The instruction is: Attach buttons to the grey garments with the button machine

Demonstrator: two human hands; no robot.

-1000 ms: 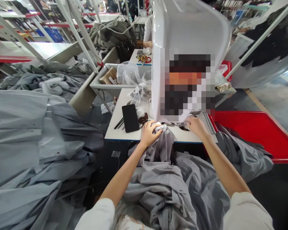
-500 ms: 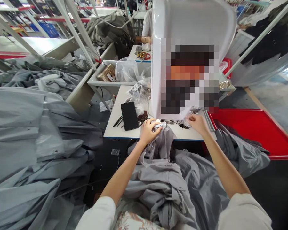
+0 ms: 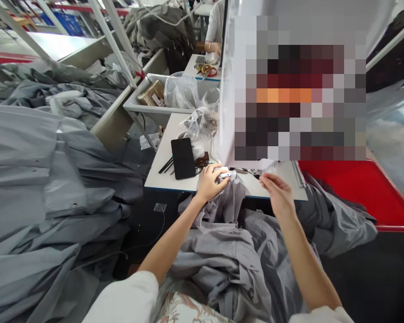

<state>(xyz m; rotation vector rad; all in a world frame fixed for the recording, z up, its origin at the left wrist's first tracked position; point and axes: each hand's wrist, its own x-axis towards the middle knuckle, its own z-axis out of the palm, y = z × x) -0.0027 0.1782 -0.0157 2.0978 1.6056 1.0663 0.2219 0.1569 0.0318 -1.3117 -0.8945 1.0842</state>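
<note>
1. grey cloth [image 3: 218, 253] lies heaped below us and rises to the table edge, where our left hand [image 3: 208, 184] presses a fold of it between thumb and fingers, along with a small white piece [image 3: 225, 175] that we cannot identify.
2. our right hand [image 3: 278, 195] is raised just off the white table [image 3: 161, 181], its fingers loosely curled. nothing shows in them, but we cannot tell whether they pinch something very thin.
3. beside our left hand lie a black phone [image 3: 183, 158], thin black rods [image 3: 166, 165] and a brown leather piece [image 3: 202, 159]. a clear plastic bag [image 3: 202, 124] sits farther along the table.
4. to the right, a red tray [image 3: 363, 195] lies beyond the table, with more cloth falling past its near edge.
5. the weight of the heap hanging off the table edge could drag the fold from our left hand, and the small white piece could then drop among the folds and be hard to find.
6. if the cloth is tugged across the table, it could catch the rods or the phone and sweep them over the edge.
</note>
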